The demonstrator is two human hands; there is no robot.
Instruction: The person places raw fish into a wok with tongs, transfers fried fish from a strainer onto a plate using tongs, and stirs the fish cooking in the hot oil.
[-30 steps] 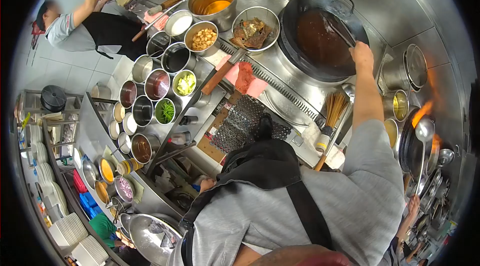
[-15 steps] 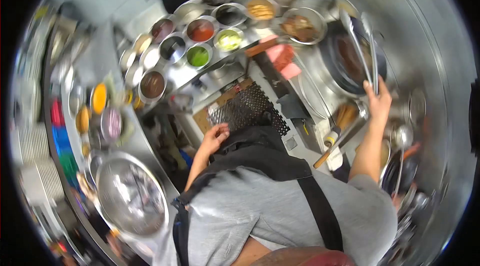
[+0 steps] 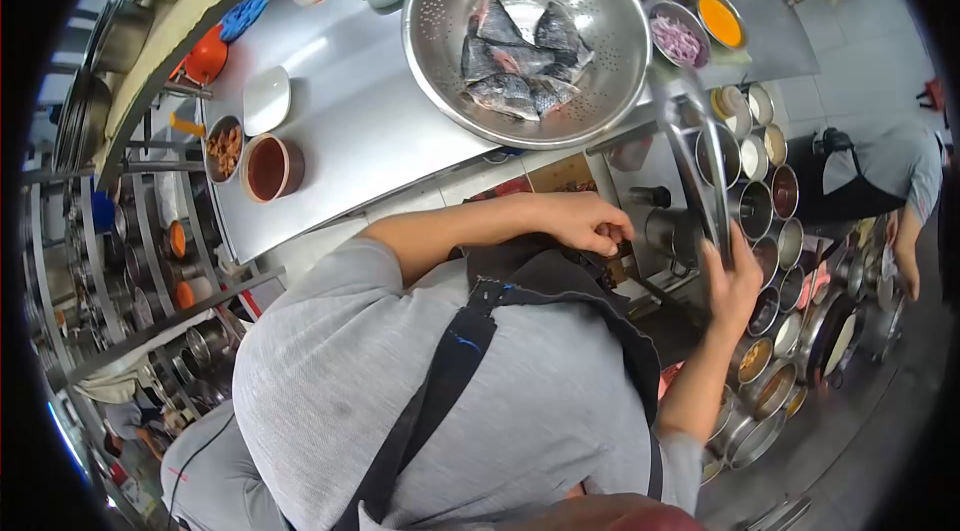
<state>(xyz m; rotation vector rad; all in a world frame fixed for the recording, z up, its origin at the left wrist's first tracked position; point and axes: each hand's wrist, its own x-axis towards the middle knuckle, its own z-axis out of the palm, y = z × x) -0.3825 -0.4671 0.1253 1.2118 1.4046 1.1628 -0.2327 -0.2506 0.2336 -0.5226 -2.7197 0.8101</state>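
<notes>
My right hand (image 3: 733,276) is closed round a pair of metal tongs (image 3: 716,193), whose ends point up beside the right rim of a large colander. That metal colander (image 3: 432,81) rests on the steel counter and holds several pieces of dark-skinned fish (image 3: 503,91). Near the front of my black apron, my left hand (image 3: 590,223) hangs below the colander with loosely bent fingers and nothing visible in it. A bowl of sliced purple onion (image 3: 677,39) and a bowl of orange liquid (image 3: 720,21) stand right of the colander.
On the steel counter (image 3: 350,141) are a tub of red-brown sauce (image 3: 273,169), a white dish (image 3: 267,99) and a blue cloth (image 3: 243,18). Several ingredient pots (image 3: 755,211) line the right side. Another person (image 3: 885,176) stands at far right; shelving (image 3: 120,331) is at left.
My view has swung from the wok and sauce pots to the counter with the colander. The tongs, still in my right hand, have moved from above the wok to beside the colander.
</notes>
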